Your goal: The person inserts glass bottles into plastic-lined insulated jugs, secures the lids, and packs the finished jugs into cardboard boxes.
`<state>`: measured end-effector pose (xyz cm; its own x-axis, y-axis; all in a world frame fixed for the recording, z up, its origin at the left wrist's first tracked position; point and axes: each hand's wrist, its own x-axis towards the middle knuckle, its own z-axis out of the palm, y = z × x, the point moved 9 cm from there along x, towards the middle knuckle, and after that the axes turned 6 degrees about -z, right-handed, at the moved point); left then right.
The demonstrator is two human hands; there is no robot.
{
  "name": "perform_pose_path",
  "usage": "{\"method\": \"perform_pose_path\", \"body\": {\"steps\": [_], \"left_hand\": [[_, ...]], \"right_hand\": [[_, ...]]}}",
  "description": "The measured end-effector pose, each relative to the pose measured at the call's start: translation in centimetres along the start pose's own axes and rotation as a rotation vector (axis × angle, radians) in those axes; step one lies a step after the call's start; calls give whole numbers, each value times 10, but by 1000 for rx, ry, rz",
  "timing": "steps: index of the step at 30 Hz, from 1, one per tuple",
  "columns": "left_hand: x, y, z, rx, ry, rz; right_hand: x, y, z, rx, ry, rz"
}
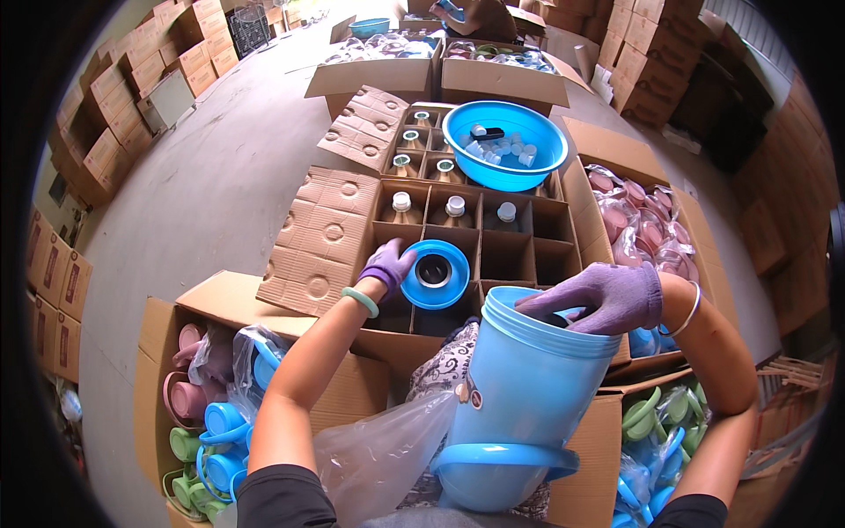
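Stacks of brown cartons (107,106) are lining the left side of the grey floor (202,167), a black crate (246,32) standing near their far end. At top centre, a co-worker (486,21) is holding a blue item behind open cartons (378,79) that are containing plastic-wrapped pieces (374,48). Taller carton stacks (650,57) are rising at upper right. Below these, clear-wrapped pink parts (650,224) are lying inside an open carton (607,139).

It's purple gloves (621,297) on 2 hands (387,266), pale green bangle (362,301) left wrist, thin whitish band (694,308) right, and there, short dark sleeves (286,499)
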<state>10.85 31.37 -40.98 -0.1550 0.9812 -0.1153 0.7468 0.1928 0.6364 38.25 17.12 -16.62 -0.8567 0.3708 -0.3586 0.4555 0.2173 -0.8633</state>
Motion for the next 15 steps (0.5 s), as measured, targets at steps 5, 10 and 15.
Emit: {"method": "perform_pose_path", "body": {"steps": [5, 10, 15], "left_hand": [[-1, -39, 64, 250, -167, -266], [9, 26, -2, -776, 107, 188], [-94, 206, -113, -894, -16, 793]], "right_hand": [[7, -6, -1, -76, 26, -62], [9, 23, -67, 87, 573, -225], [9, 47, -105, 189, 767, -401]]}}
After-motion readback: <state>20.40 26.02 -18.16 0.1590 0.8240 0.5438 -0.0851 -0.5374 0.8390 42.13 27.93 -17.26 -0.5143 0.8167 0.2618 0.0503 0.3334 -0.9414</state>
